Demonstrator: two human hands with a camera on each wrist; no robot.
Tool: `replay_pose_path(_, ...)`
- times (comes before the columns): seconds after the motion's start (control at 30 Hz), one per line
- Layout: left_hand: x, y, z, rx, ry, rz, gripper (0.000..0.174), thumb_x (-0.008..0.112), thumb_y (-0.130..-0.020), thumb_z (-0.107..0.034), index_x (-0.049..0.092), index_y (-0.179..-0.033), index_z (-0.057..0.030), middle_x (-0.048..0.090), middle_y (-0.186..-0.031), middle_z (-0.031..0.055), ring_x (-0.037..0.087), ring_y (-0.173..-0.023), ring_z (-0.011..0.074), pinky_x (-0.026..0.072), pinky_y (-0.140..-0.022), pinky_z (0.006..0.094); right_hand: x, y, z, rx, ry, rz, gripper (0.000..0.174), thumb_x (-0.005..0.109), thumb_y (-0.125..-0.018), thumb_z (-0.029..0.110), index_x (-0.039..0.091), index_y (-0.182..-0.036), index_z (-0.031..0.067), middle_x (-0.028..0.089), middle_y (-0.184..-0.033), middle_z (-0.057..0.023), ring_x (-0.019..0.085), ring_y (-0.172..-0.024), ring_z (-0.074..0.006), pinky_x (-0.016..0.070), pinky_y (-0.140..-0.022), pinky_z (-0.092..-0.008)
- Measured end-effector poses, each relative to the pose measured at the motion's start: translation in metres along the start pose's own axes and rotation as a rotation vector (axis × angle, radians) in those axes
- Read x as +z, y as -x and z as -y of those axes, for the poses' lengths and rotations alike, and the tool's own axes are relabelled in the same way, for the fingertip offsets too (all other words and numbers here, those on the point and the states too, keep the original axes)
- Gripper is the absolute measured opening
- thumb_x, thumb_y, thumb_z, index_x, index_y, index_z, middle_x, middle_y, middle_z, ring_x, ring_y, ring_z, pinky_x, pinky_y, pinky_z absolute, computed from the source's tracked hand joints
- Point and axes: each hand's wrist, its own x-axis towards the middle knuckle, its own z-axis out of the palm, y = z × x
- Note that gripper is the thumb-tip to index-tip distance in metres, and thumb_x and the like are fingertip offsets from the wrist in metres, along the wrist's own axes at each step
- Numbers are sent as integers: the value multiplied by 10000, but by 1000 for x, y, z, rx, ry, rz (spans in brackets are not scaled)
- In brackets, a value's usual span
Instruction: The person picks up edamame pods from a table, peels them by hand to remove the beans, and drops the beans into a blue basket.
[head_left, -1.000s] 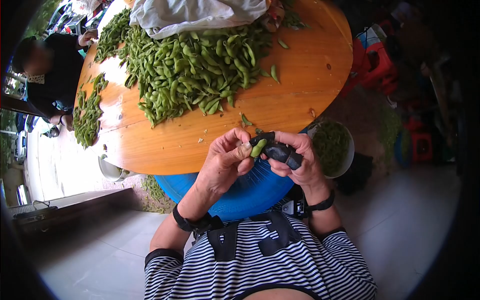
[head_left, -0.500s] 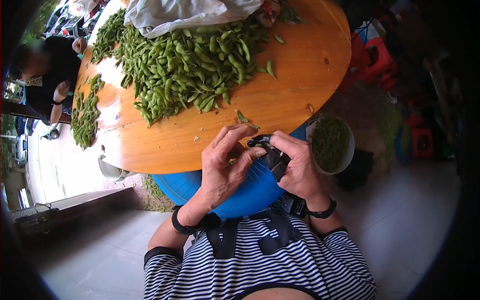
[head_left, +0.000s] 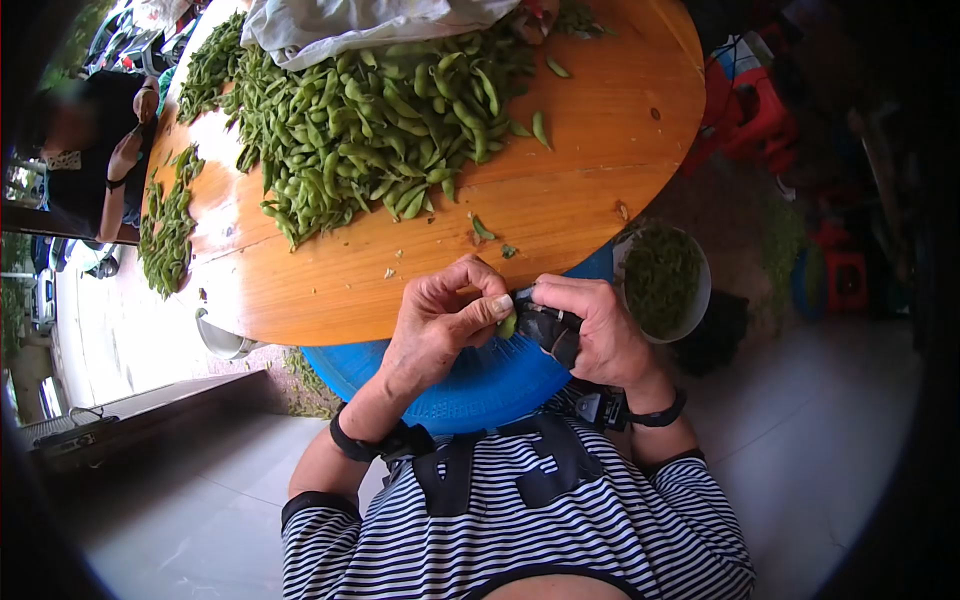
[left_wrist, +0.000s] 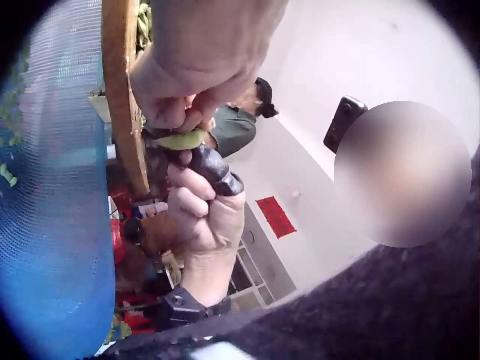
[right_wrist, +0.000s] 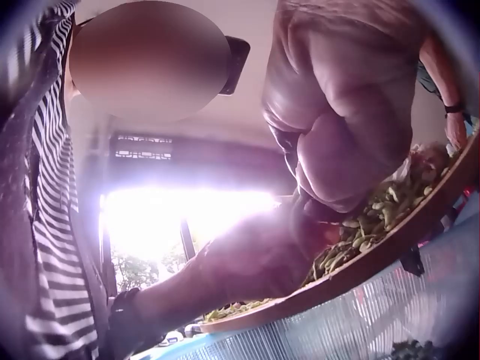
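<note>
A green edamame pod [head_left: 508, 325] hangs between my two hands, over the blue mesh basket [head_left: 440, 405]. My left hand [head_left: 445, 308] pinches it between thumb and fingertips. From the other side, my right hand [head_left: 600, 325] has its curled fingers and black-wrapped thumb right at the pod; the left wrist view shows the pod [left_wrist: 180, 140] pinched where both hands meet. Black wrapping [left_wrist: 214, 169] covers the right thumb. A big heap of edamame pods [head_left: 370, 130] lies on the wooden table [head_left: 610, 130] ahead. In the right wrist view, my right hand [right_wrist: 345, 142] hides the pod.
A white bucket [head_left: 706, 290] of green pieces stands to the right, another pale bucket [head_left: 222, 338] under the table's left edge. A white cloth sack [head_left: 370, 25] lies over the heap. Another person [head_left: 95, 150] sits at the left. Red stools [head_left: 755, 120] stand at the right.
Half a second ago the left fingers were spread and the pod was mostly hidden; now they pinch it. Both hands have shifted slightly lower, and the person at the left has brought their hands together.
</note>
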Motion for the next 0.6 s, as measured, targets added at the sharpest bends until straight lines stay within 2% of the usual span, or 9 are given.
replay_pose_path(0.07, 2, -1, 0, 31, -35, -19, 89, 699, -874, -74, 630, -831, -40, 568, -730, -9, 466, -595, 48, 366, -526, 207, 0, 1, -1, 56, -181, 20, 133, 612, -736, -20, 559, -856, -45, 532, -731, -109, 534, -670, -211, 420, -618, -318)
replay_pose_path(0.1, 2, -1, 1, 59, -68, -40, 92, 699, -875, -74, 627, -830, -37, 562, -745, -11, 474, -608, 48, 373, -533, 208, -1, 2, -1, 59, -181, 21, 133, 612, -736, -20, 559, -856, -45, 532, -731, -109, 534, -670, -211, 420, -618, -318)
replay_pose_path(0.13, 2, -1, 2, 57, -66, -40, 92, 699, -875, -74, 627, -830, -37, 562, -745, -11, 474, -608, 48, 373, -533, 208, -2, 2, 0, 119, -217, 55, 119, 623, -758, -2, 565, -854, -40, 531, -726, -91, 523, -681, -173, 421, -627, -306)
replay_pose_path(0.17, 1, -2, 4, 134, -157, -29, 92, 700, -874, -72, 629, -833, -32, 557, -768, -11, 484, -632, 49, 384, -548, 207, -3, 3, 1, 179, -253, 88, 109, 634, -780, 17, 571, -853, -35, 529, -720, -72, 513, -692, -135, 423, -635, -295)
replay_pose_path(0.2, 1, -3, 5, 211, -250, -17, 91, 700, -874, -71, 630, -836, -26, 553, -792, -12, 494, -655, 50, 394, -563, 207, -4, 2, 2, 181, -252, 87, 109, 634, -780, 17, 571, -853, -35, 529, -720, -72, 513, -692, -135, 423, -635, -295)
replay_pose_path(0.53, 2, -2, 4, 231, -268, -25, 92, 693, -877, -59, 623, -831, -21, 556, -822, -3, 527, -711, 68, 429, -623, 213, -8, 0, 2, 248, -370, 147, 85, 621, -778, 1, 611, -861, -11, 548, -714, -12, 499, -682, -70, 409, -612, -245)
replay_pose_path(0.6, 3, -3, 6, 282, -273, -12, 123, 702, -875, -90, 610, -829, -23, 531, -803, -8, 462, -631, 50, 353, -552, 204, -12, 1, 4, 294, -426, 175, 86, 618, -780, 0, 616, -866, -9, 553, -718, -4, 504, -688, -64, 408, -613, -240)
